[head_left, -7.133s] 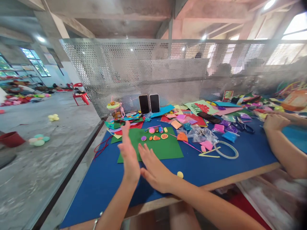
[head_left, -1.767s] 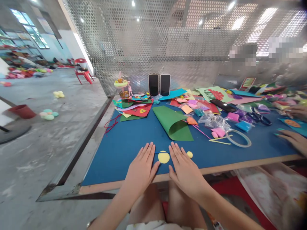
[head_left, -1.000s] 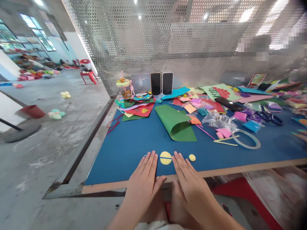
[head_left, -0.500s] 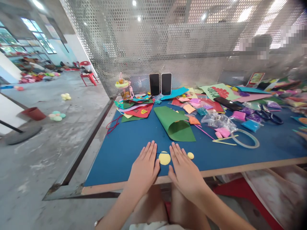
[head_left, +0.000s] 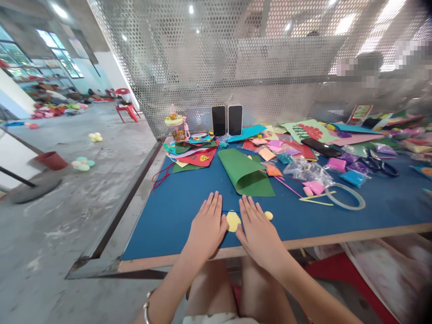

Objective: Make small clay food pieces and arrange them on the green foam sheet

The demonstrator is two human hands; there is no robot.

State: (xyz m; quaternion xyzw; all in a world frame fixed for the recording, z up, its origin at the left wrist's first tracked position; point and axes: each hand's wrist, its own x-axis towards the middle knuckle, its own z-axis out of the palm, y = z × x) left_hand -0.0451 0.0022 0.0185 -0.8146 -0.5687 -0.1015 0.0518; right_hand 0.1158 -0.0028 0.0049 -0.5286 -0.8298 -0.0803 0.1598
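Note:
My left hand [head_left: 206, 225] lies flat on the blue tabletop with its fingers stretched forward. My right hand [head_left: 259, 227] mirrors it a short way to the right, also flat. In the gap between them is a flat pale yellow piece [head_left: 232, 222], perhaps clay, with both thumbs at its sides. A thin dark blue strand [head_left: 231, 211] runs across the piece's far edge from one hand's fingers to the other's; its ends are hidden under the fingers. A small yellow lump [head_left: 268, 215] sits just beyond my right hand's outer edge.
A rolled green paper [head_left: 248, 173] stands ahead of my hands. Colored papers [head_left: 199, 157] and red string [head_left: 162, 176] lie left. Two phones [head_left: 227, 120] lean upright behind. Bagged clay [head_left: 313, 186], a clear ring [head_left: 354, 198] and scissors [head_left: 380, 164] are on the right.
Both hands have slid slightly forward. The blue strand has shifted from across the yellow piece to its far edge, and the thumbs now reach the piece's sides.

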